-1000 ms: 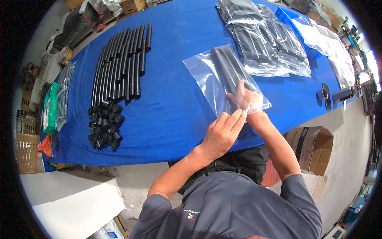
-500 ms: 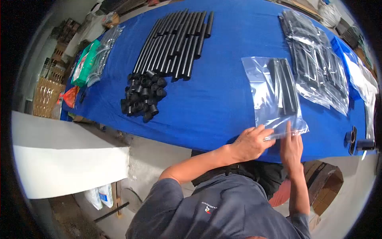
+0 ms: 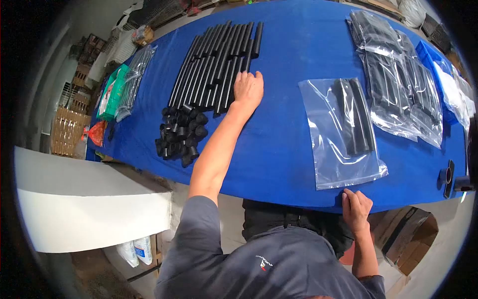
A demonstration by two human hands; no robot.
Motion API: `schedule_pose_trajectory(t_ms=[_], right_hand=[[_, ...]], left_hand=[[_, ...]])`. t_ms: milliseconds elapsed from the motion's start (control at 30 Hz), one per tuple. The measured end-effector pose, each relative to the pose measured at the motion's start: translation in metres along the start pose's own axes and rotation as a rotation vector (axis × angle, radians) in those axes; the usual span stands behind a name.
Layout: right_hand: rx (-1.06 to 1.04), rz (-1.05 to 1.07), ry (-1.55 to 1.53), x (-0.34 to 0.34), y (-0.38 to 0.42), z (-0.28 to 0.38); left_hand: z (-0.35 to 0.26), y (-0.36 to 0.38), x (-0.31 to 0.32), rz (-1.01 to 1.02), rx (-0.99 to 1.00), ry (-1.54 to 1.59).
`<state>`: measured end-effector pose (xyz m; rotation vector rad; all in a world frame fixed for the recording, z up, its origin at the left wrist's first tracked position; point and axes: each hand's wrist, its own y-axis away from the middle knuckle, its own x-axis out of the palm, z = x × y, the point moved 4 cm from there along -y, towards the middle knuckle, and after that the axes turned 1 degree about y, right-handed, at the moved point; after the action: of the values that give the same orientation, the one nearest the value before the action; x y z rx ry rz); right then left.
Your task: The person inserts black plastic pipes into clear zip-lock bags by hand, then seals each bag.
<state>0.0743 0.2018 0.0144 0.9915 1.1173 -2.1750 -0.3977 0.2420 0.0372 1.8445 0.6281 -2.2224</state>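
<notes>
My left hand [image 3: 249, 91] reaches to the right side of a batch of black tubes [image 3: 209, 65]. Its fingers curl over the near part of a tube at that side, partly hiding it. Below the tubes lies a heap of short black caps [image 3: 180, 130]. At the table's front edge rests my right hand [image 3: 357, 207], fingers curled in and nothing seen in them. Just beyond it a clear plastic bag [image 3: 326, 149] lies flat, with black tubes [image 3: 354, 117] inside along its right side.
Filled clear bags [image 3: 393, 74] are stacked at the back right, beside a blue bin [image 3: 432, 74]. A green tray [image 3: 115, 92] and another filled bag [image 3: 134, 79] lie at the far left. Dark round parts [image 3: 446, 175] sit at the right edge of the blue-covered table [image 3: 279, 149].
My left hand has left the bag's near edge and moved far left and forward to the tubes. My right hand has drawn back off the bag, its fingers now curled.
</notes>
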Motion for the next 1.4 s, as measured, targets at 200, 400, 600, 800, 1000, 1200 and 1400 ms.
schedule_pose_trajectory(t_ms=[200,400,600,800,1000,1200,1400], right_hand=[[-0.006,-0.013,-0.024,0.0,-0.001,0.0],[-0.009,-0.008,-0.035,-0.003,-0.005,0.003],[-0.004,0.007,-0.037,-0.003,-0.003,0.001],[0.003,0.006,-0.052,-0.001,0.0,-0.001],[0.031,0.068,-0.101,-0.006,-0.006,0.01],[-0.12,0.31,-0.32,0.015,-0.031,0.067],[-0.112,0.524,-0.062,0.071,-0.1,0.122]], left_hand=[[0.002,0.009,0.01,-0.248,0.09,0.006],[0.008,0.017,0.023,-0.248,0.074,0.038],[-0.026,0.12,-0.021,-0.146,0.079,0.305],[-0.006,0.089,-0.03,-0.336,-0.019,0.14],[-0.009,0.097,-0.007,-0.136,-0.101,0.203],[-0.071,0.222,-0.062,-0.073,-0.138,0.7],[-0.069,0.25,-0.066,-0.199,0.012,0.841]])
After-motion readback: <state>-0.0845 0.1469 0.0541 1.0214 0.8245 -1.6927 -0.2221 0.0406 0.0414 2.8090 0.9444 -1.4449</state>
